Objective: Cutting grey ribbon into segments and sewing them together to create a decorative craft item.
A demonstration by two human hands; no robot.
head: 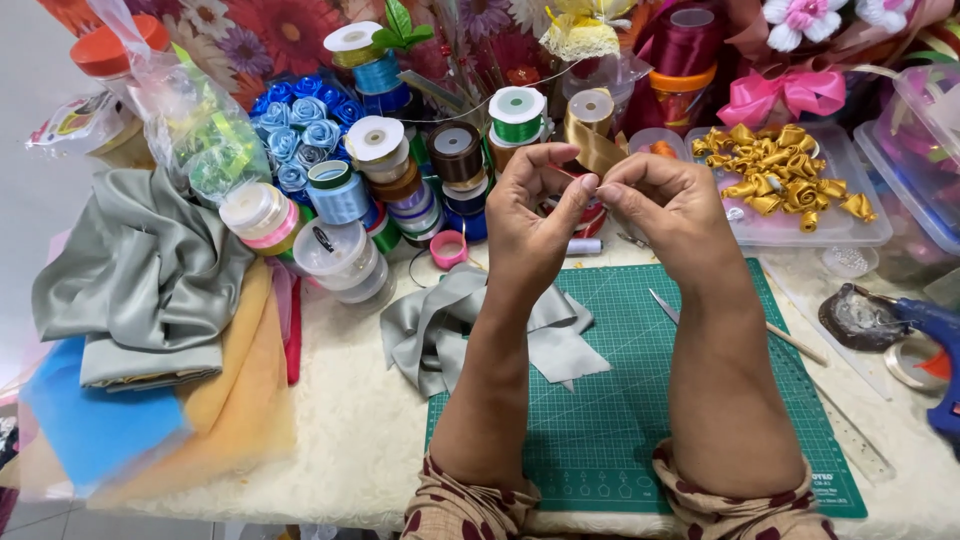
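Hands meet above the far edge of the green cutting mat (640, 400), both raised with the forearms propped on the mat's near edge. The left hand (530, 215) and the right hand (665, 205) each press thumb and fingertips together on a strip of gold ribbon (597, 150), which rises from the pinch toward a gold spool behind it. The ribbon is held in the air, not resting on the table.

Under the left wrist, a crumpled piece of grey satin (450, 325) lies over the mat's left edge. A pair of scissors (663, 305) lies on the mat beside the right wrist. Along the table's far edge stand stacked ribbon spools (400, 170) in green, brown, blue and white. A clear tray of finished gold ribbon roses (785, 175) sits at the far right, and a blue glue gun (935, 335) lies at the right edge. Folded grey fabric (140, 275) is piled at the left edge.
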